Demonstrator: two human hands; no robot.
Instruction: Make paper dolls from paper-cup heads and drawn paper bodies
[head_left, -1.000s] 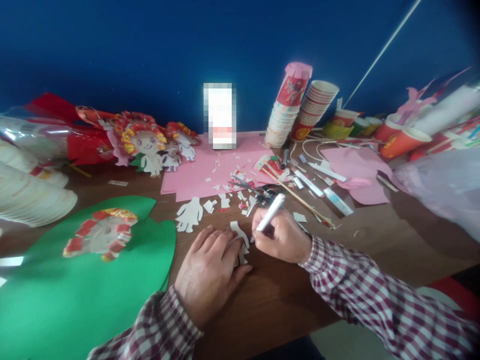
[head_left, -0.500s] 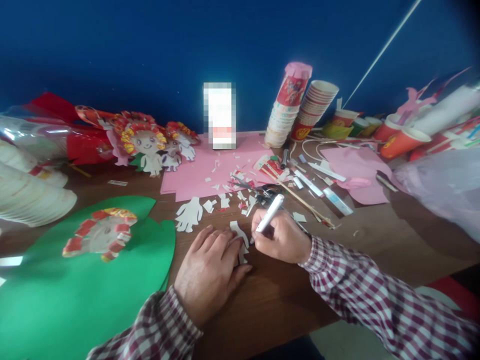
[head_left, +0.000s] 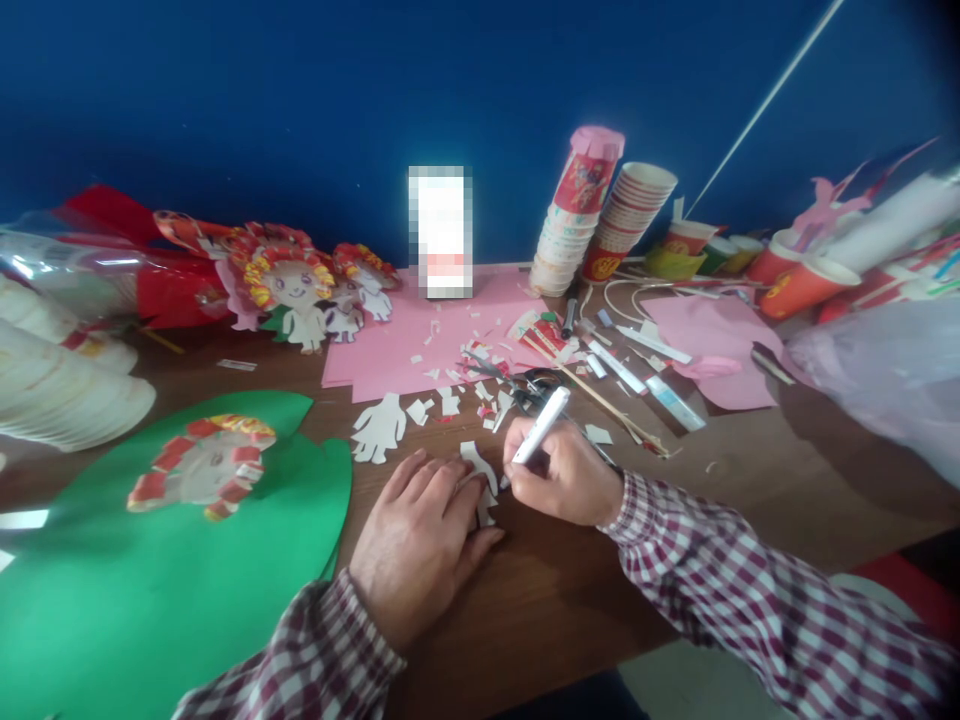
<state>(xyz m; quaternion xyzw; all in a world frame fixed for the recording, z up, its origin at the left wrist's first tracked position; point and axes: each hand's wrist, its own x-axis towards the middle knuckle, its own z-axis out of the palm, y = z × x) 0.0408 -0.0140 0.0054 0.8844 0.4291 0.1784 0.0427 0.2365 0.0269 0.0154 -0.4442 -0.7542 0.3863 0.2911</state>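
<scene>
My left hand (head_left: 420, 540) lies flat on the brown table, fingers stretched over a white paper cutout (head_left: 476, 462) and hiding much of it. Just to the right, my right hand (head_left: 566, 475) is closed round a white marker pen (head_left: 541, 425) in a writing grip. The pen's lower end is close to the cutout's right edge; whether it touches cannot be made out. Beyond my left fingers lies another white paper figure (head_left: 379, 428). Scissors with dark handles (head_left: 536, 385) rest among paper scraps behind my right hand.
Green paper (head_left: 247, 580) bearing a red-rimmed paper face (head_left: 214, 468) covers the left. Pink sheets (head_left: 382, 350) lie at the back, near stacked paper cups (head_left: 634, 205). Decorated paper figures (head_left: 296, 300) stand back left. Pens, a wooden stick (head_left: 607, 405) and plastic wrap (head_left: 885, 350) lie right.
Almost nothing differs. Both hands keep their places, the left on the cutout and the right with the marker pen; the view has shifted very slightly.
</scene>
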